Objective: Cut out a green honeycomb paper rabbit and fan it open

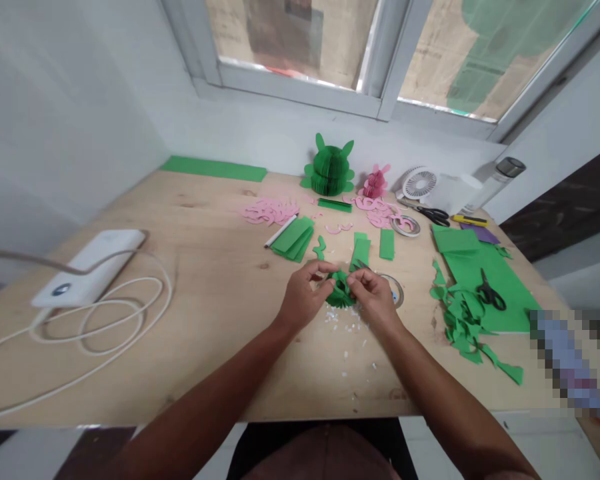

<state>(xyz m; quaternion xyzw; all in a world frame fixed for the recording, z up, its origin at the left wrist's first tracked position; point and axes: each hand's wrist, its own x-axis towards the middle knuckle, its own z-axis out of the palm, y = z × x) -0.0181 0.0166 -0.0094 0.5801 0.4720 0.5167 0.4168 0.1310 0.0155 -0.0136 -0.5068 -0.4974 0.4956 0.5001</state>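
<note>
Between my two hands is a small green pleated paper piece (pixel 341 293), fanned out just above the table. My left hand (pixel 305 291) pinches its left side between thumb and fingers. On the opposite side my right hand (pixel 377 293) grips its edge. White paper bits (pixel 347 323) lie scattered below the piece. A roll of tape (pixel 399 291) is partly hidden behind my right hand. Just beyond my fingers lie folded green paper strips (pixel 361 248) and a wavy green scrap (pixel 320 248).
A green paper figure (pixel 331 167) and a pink one (pixel 375 183) stand by the wall. Green offcuts (pixel 465 320), scissors (pixel 491 293) and green sheets (pixel 510 280) lie to the right. A white power bank (pixel 93 267) with a looped cable (pixel 163 300) lies left.
</note>
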